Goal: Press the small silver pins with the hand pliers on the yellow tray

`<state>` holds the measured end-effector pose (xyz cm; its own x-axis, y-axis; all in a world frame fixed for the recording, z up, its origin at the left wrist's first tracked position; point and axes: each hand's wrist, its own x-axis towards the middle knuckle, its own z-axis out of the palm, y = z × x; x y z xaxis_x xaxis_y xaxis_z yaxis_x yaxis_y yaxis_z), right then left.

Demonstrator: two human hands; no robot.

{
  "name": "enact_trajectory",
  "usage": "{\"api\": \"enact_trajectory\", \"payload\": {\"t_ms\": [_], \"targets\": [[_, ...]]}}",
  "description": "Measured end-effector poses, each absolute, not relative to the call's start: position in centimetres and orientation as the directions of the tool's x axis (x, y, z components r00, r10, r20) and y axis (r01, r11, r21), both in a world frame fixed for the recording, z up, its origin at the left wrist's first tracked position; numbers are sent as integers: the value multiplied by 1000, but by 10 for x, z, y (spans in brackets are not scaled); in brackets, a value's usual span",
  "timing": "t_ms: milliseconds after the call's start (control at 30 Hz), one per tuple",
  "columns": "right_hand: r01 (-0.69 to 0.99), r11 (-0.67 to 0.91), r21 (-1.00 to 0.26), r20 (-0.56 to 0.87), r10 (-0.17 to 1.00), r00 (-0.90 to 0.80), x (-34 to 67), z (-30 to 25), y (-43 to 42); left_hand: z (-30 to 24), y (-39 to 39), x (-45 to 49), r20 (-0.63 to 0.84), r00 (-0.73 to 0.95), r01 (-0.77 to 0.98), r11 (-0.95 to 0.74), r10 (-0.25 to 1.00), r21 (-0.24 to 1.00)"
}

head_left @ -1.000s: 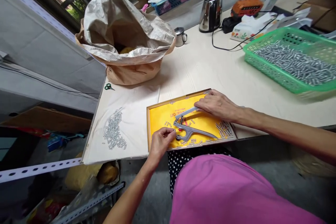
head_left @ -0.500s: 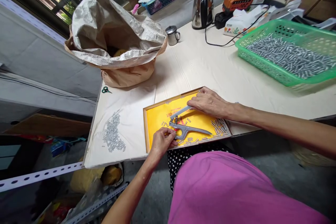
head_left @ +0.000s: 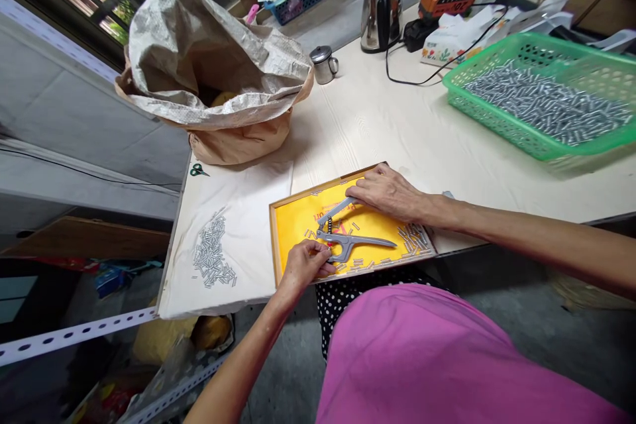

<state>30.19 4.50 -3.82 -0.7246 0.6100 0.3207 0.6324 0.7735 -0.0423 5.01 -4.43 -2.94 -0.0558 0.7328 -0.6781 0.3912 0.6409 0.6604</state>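
Grey spring-loaded pliers (head_left: pixel 355 240) lie over the yellow bottom of a shallow tray (head_left: pixel 273 238), their handles spread apart. My right hand (head_left: pixel 390 193) is closed on the upper handle near the tray's far edge. At the jaw end, my left hand (head_left: pixel 307 264) pinches with thumb and fingertips beside a small red part. Whatever sits between those fingertips is too small and hidden to name. Small silvery metal pieces (head_left: pixel 413 238) are scattered in the tray, thickest at its right end.
A heap of similar metal pieces (head_left: pixel 213 253) lies on the table left of the tray. Behind stand a large open sack (head_left: pixel 238 139), a lidded steel mug (head_left: pixel 324 66) and a kettle (head_left: pixel 381 10). A green basket (head_left: pixel 501 122) of metal pieces sits right. Small scissors (head_left: pixel 199 170) lie left.
The view has shifted slightly. My right hand and the upper handle sit a little further left, while my left hand keeps its pinch at the jaw.
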Motion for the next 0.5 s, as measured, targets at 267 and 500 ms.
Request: {"api": "enact_trajectory", "payload": {"t_ms": [267, 500], "targets": [[660, 739, -135, 312, 664, -680, 297, -39, 24, -28, -47, 52, -689, -57, 374, 656, 722, 656], [627, 765, -146, 275, 640, -717, 303, -33, 2, -34, -50, 48, -661, -62, 351, 637, 747, 687]]}}
